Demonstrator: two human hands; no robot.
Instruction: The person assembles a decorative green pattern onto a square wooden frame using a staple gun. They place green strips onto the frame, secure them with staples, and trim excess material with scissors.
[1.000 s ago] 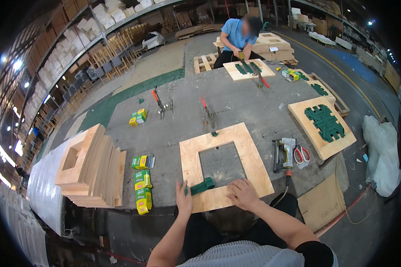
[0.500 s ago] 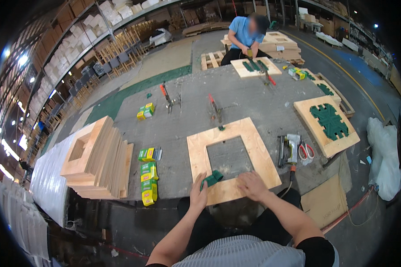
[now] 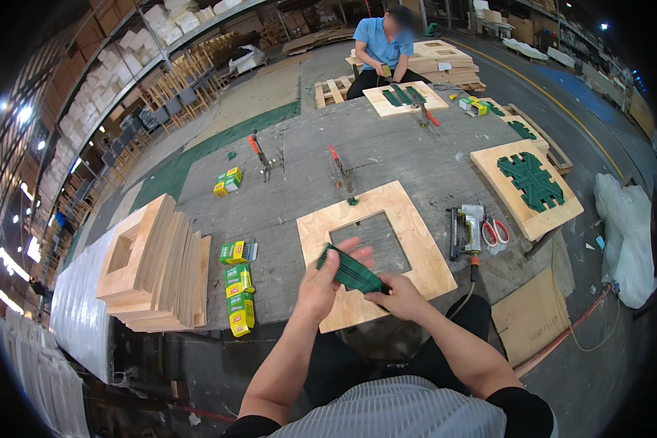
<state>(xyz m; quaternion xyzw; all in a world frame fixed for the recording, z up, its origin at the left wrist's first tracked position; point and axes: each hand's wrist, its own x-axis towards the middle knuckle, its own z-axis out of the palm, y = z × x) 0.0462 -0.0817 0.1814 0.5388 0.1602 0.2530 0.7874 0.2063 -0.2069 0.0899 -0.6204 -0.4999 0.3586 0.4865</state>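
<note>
A dark green webbing strap (image 3: 354, 271) is stretched between my two hands, above the near side of a square plywood frame (image 3: 427, 260) with a square opening. My left hand (image 3: 321, 285) holds the strap's left end under the thumb, its other fingers stretched out behind. With thumb and fingers my right hand (image 3: 401, 298) pinches the right end. The frame lies flat on the grey worktable (image 3: 277, 208). A small green scrap (image 3: 352, 201) sits at its far edge, near a red-handled toggle clamp (image 3: 337, 166).
Left stands a stack of plywood frames (image 3: 150, 270), with green-and-yellow boxes (image 3: 239, 281) beside it. A staple gun (image 3: 471, 230) and red-handled scissors (image 3: 496, 231) lie right. Farther right is a green-webbed frame (image 3: 529, 182). Across the table, a person (image 3: 383, 51) works on another frame (image 3: 376, 102).
Both hands have risen off the frame. The strap, folded in my left hand before, is now drawn out, and my right hand has taken its other end.
</note>
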